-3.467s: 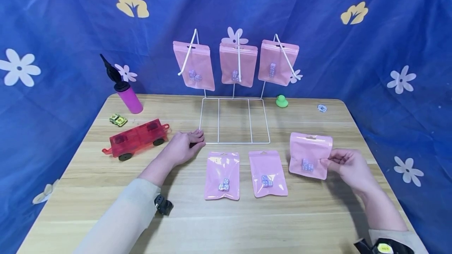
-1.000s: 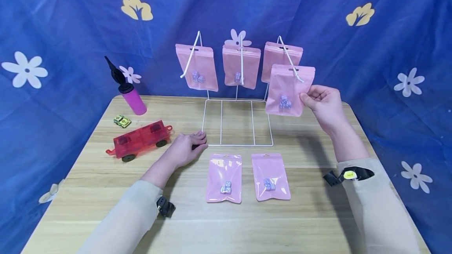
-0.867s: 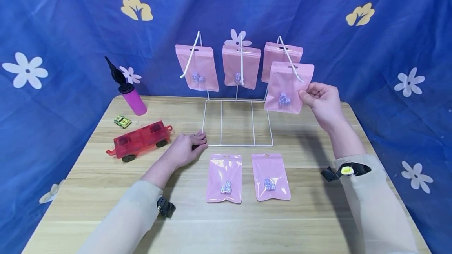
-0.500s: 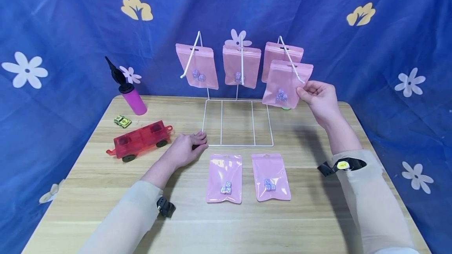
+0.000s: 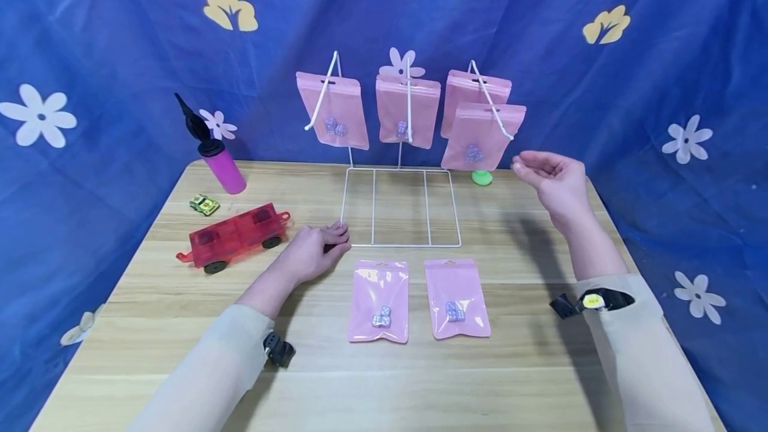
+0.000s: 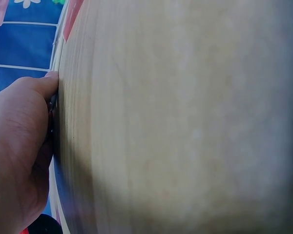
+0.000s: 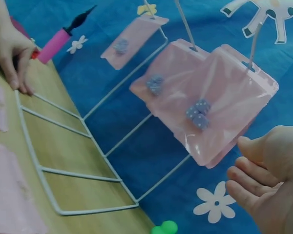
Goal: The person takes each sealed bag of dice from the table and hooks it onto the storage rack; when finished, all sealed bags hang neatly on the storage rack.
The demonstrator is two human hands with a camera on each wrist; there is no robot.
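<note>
My left hand (image 5: 312, 252) grips the near left corner of the white wire rack (image 5: 414, 245), thumb and fingers at the wire. To the right of the rack my right hand (image 5: 555, 185) holds nothing; its fingertips are just off the lower edge of a pink zip bag of dice (image 5: 462, 132). That bag hangs by its hole from the right hook, in front of another pink bag (image 5: 459, 92). Pink bags also hang on the left hook (image 5: 324, 89) and the middle hook (image 5: 409, 115). In front of the rack lie two more, a left bag (image 5: 369, 289) and a right bag (image 5: 453, 282).
On the left stand a red toy wagon (image 5: 234, 235), a small yellow-green car (image 5: 205, 205) and a purple hand pump (image 5: 225, 171). A green rubber duck (image 5: 482, 178) sits behind the rack's right side. A blue flowered cloth (image 5: 540, 32) backs the wooden table.
My right hand has carried the pink bag up from the table to the right hook, let it go there and drawn back slightly. My left hand stays at the rack's corner.
</note>
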